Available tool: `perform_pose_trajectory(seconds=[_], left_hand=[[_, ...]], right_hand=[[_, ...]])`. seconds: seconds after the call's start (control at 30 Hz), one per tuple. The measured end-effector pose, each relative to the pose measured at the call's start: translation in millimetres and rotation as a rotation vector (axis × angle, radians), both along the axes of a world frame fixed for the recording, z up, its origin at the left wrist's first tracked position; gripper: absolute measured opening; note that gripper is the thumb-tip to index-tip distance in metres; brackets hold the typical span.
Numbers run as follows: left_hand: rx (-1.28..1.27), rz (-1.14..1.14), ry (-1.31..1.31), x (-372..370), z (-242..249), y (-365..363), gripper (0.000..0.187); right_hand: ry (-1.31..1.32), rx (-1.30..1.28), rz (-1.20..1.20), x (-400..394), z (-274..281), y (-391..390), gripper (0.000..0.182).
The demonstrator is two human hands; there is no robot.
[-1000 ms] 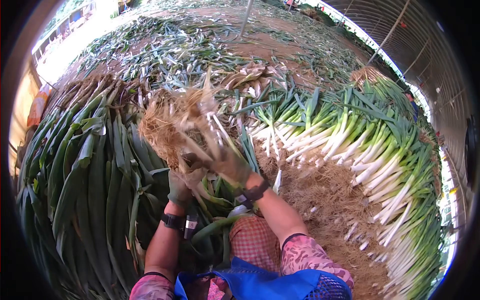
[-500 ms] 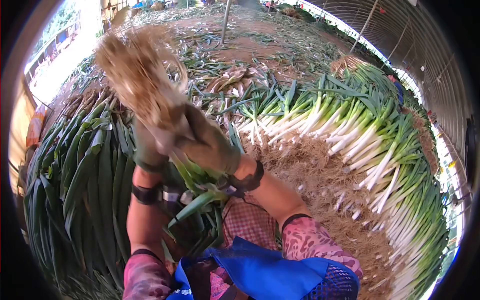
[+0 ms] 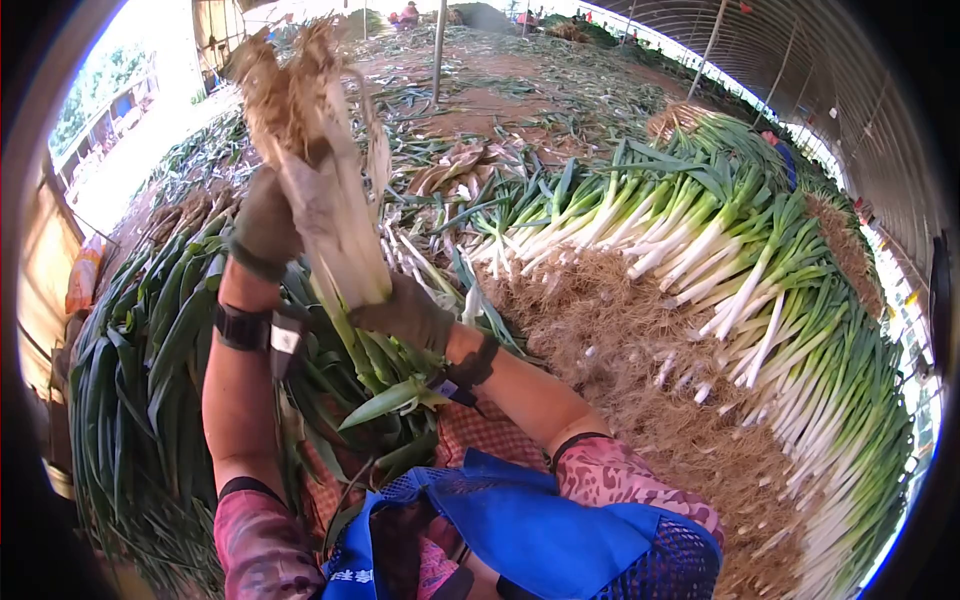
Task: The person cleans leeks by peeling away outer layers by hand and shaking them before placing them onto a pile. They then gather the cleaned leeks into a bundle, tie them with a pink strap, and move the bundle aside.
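A few leeks with brown roots and pale, dry outer skin stand nearly upright in front of me, roots up. My left hand, in a dark glove, is closed at the left side of the stalks, just under the roots. Lower down, my gloved right hand wraps round the stalks where white turns to green. The green leaves hang over my lap, near my right wrist. Unpeeled leeks with long dark leaves are heaped on the left.
Rows of white-stemmed leeks curve along the right, roots inward. Loose roots cover the ground beside me. A metal pole stands ahead amid scattered leaves. A person is partly visible behind the right pile, another far off.
My left hand has moved left and up the stalks, apart from my right hand. My right hand sits slightly lower, and the leeks are more upright, showing more of their pale skin.
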State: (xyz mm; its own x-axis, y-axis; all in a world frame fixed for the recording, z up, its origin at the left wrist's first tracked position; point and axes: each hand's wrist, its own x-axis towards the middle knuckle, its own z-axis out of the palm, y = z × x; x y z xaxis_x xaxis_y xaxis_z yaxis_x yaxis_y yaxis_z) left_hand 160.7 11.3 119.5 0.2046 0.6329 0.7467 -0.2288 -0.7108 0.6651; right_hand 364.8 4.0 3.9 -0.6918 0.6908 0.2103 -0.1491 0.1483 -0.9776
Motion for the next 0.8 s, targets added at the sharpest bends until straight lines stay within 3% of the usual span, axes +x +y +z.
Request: perform_pose_trajectory(seconds=[0.07,0.17,0.23,0.3,0.33,0.37,0.4,0.43,0.5,0.53,0.67,0.7,0.8], left_hand=[[-0.267,-0.368,-0.151,-31,19,13,0.040],[-0.361,-0.208,-0.118,-38,42,35,0.040],[-0.389,-0.059,-0.033,-17,44,16,0.040],[-0.560,-0.039,-0.164,-8,27,15,0.042],[-0.415,0.263,0.142,-6,-16,15,0.044],[-0.417,0.365,0.269,9,-33,10,0.044],[-0.418,0.463,0.399,23,-50,5,0.043],[-0.564,0.370,0.341,43,-44,2,0.040],[-0.403,0.503,0.098,42,-82,41,0.051],[-0.333,0.402,-0.061,49,-77,39,0.044],[-0.493,0.263,-0.273,37,-87,52,0.034],[-0.517,0.386,-0.301,38,-81,51,0.028],[-0.281,0.971,0.131,16,-73,49,0.021]], right_hand=[[0.023,0.026,-0.007,-3,-12,-5,0.044],[-0.214,0.198,-0.225,-1,6,-8,0.041],[-0.090,0.138,-0.282,-10,-9,16,0.042],[-0.034,0.073,-0.448,-21,-9,34,0.039],[0.085,-0.080,-0.333,-18,2,40,0.036],[0.196,-0.230,-0.220,-13,11,44,0.032],[0.274,-0.181,-0.205,-20,5,49,0.030],[0.351,-0.133,-0.186,-27,-1,55,0.028],[0.438,-0.404,-0.147,-22,15,38,0.025],[0.390,-0.365,-0.152,-18,13,38,0.020],[0.353,-0.305,-0.227,6,-3,52,0.019],[0.332,-0.345,-0.237,13,-1,51,0.023],[0.472,-0.397,-0.243,25,-9,56,0.023]])
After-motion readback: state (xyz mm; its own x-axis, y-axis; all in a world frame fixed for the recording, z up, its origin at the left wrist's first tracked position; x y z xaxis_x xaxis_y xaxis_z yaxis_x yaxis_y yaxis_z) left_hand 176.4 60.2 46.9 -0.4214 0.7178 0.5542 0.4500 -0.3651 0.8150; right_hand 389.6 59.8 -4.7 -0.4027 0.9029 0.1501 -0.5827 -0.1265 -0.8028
